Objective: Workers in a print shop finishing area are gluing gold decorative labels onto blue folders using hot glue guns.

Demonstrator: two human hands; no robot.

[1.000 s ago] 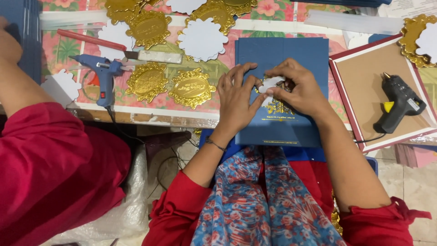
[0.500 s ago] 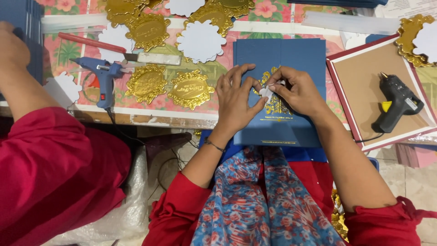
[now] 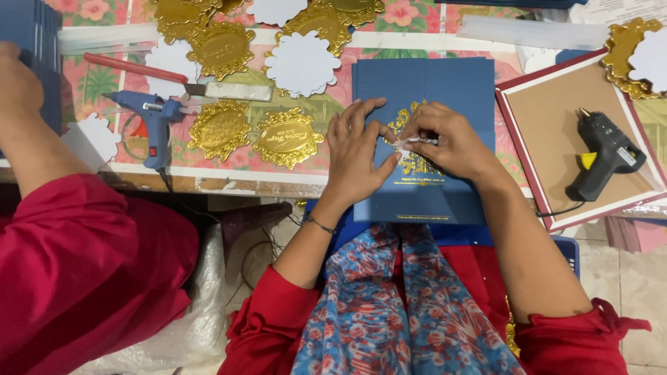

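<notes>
A dark blue card folder (image 3: 424, 194) with gold print lies partly on the table edge and partly over my lap. My left hand (image 3: 356, 151) rests flat on its left half with fingers spread, the thumb near the gold emblem (image 3: 410, 163). My right hand (image 3: 451, 142) pinches a small white scrap (image 3: 405, 144) over the emblem at the folder's middle. Both hands touch each other above the emblem.
Gold oval badges (image 3: 286, 137) and white scalloped cutouts (image 3: 301, 64) lie on the floral tablecloth. A blue glue gun (image 3: 154, 114) sits at left, a black glue gun (image 3: 606, 153) on a red-framed tray (image 3: 517, 132) at right. Another person's red sleeve (image 3: 83, 257) and hand (image 3: 17, 80) are at left.
My hands have stayed on the folder with small finger shifts around the white scrap. The other person's hand at far left has moved slightly.
</notes>
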